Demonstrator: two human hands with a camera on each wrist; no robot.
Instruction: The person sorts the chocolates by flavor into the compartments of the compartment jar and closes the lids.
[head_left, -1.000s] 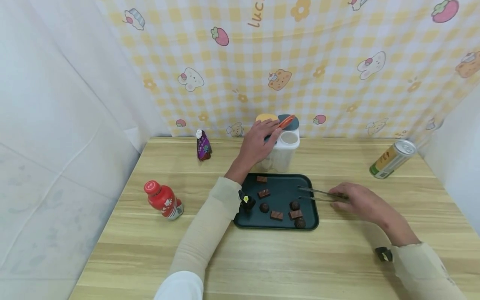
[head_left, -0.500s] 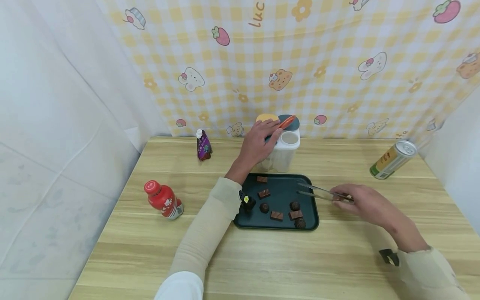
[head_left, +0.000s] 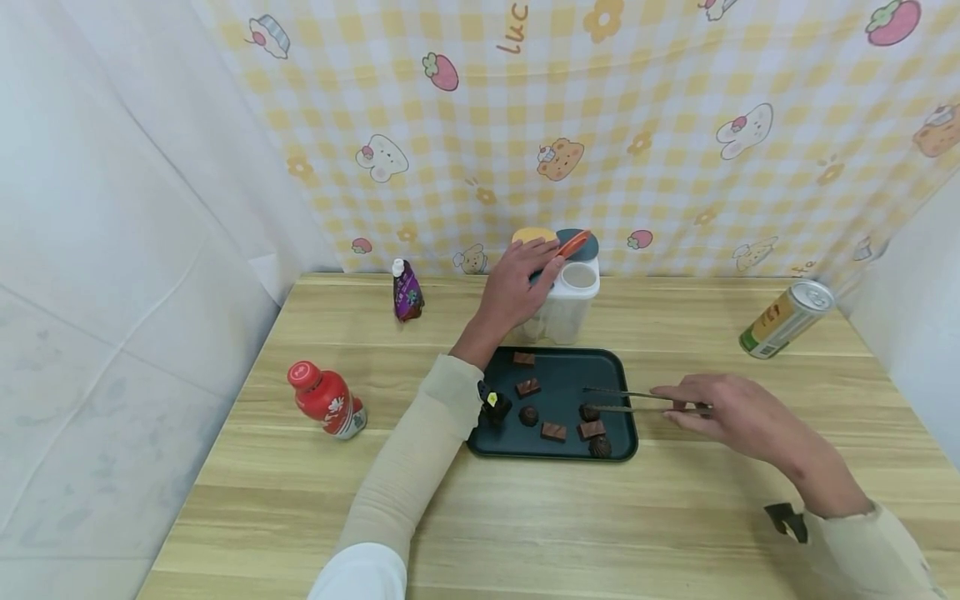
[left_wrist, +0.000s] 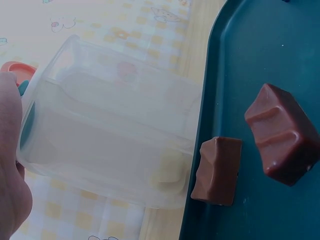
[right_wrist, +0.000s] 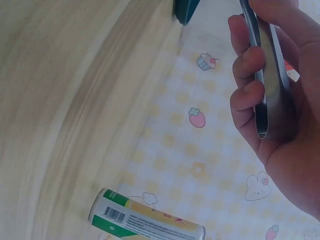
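My left hand (head_left: 517,283) holds the top of a clear food storage container (head_left: 564,317), fingers across its lids and thumb by a raised orange-red flap (head_left: 573,243). In the left wrist view the see-through wall of the container (left_wrist: 115,130) shows a pale yellowish piece (left_wrist: 170,170) inside. My right hand (head_left: 727,412) grips metal tongs (head_left: 637,402), their tips apart over the right part of a dark green tray (head_left: 562,367). One tip overlaps a round chocolate (head_left: 590,413); contact cannot be told. Rectangular chocolates (head_left: 554,431) and other round ones (head_left: 528,415) lie on the tray.
A red-capped bottle (head_left: 330,400) stands at the left of the wooden table (head_left: 570,533), with a purple pouch (head_left: 407,292) behind it. A drink can (head_left: 786,318) stands at the back right. A checked cloth (head_left: 480,125) hangs behind.
My right hand has shifted slightly toward the near side and right. The tongs' tips swung nearer, down over the round chocolate, and spread wider than half a second ago. My left hand stays put.
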